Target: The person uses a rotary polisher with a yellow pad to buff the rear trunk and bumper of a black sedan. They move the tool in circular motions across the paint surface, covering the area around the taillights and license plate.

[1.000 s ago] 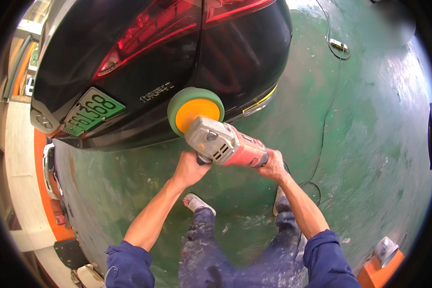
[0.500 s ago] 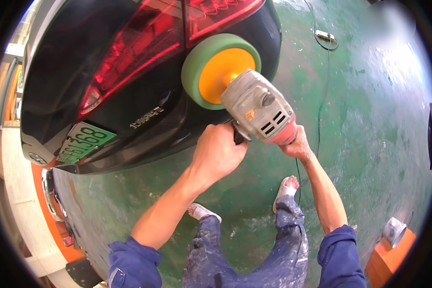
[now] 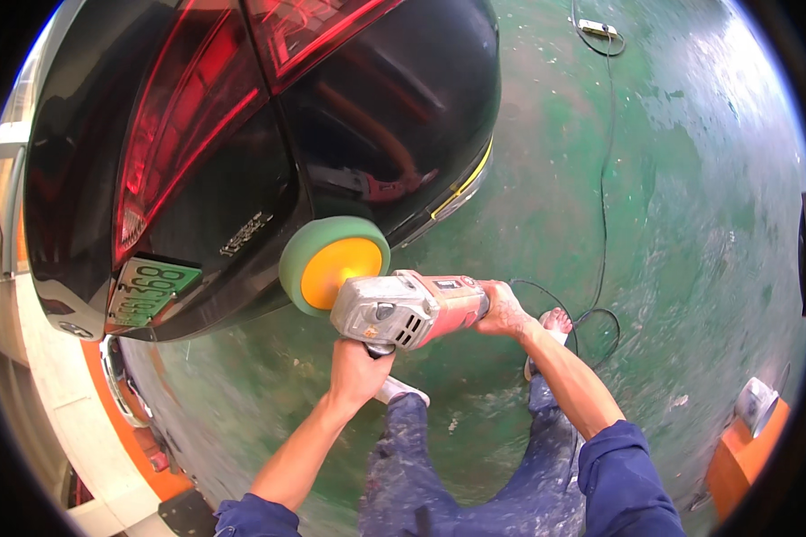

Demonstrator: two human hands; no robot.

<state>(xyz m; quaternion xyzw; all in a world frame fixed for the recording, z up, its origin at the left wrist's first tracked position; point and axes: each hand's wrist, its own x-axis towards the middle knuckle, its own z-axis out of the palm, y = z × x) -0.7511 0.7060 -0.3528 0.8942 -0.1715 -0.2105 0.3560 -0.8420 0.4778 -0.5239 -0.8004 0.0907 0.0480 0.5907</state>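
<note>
Both my hands hold a polishing machine with a worn grey head and a red body. My left hand is wrapped round its black side handle, below the grey head. At the rear end of the red body, my right hand grips the machine. Its thick green foam pad with a yellow backing disc faces the rear of a black car and appears to touch the bumper's lower edge. Above the pad are the red tail light and, to the left, a green number plate.
A black cable runs over the green floor from a white power strip and loops near my right foot. At the lower right stands an orange box with a silvery object on it.
The polisher has moved down and left along the car's rear, and its body has turned from slanting to nearly level. Both hands moved with it. More of the bumper's right side now shows.
</note>
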